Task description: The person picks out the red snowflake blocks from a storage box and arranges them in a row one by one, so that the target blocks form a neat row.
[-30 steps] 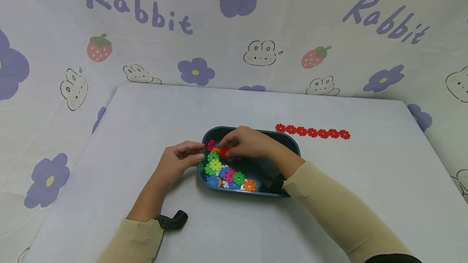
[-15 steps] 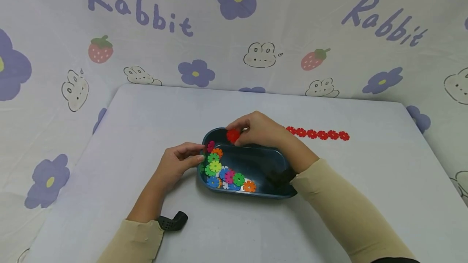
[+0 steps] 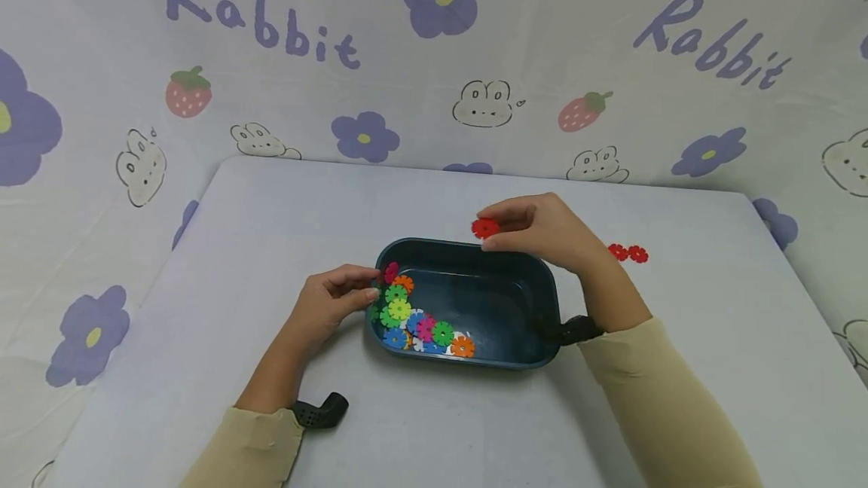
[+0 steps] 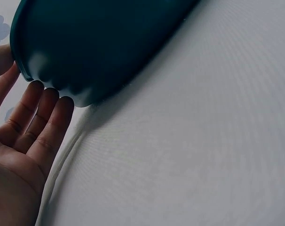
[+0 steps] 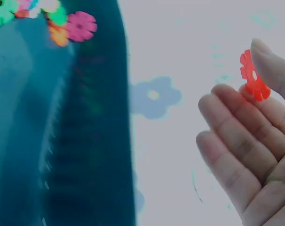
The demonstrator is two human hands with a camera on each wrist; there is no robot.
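Right hand (image 3: 552, 230) pinches a red disc (image 3: 484, 228) by the tray (image 3: 475, 300), twelve o'clock — not laid down yet; left hand (image 3: 319, 306) grips it at nine; two red pieces (image 3: 637, 254) show outside at two; coloured discs (image 3: 400, 309) left inside, eight.

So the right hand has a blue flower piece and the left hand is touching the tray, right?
Nearly: the flower piece in the right hand is red, not blue, as the head view shows. The left hand is touching the tray, as you said.
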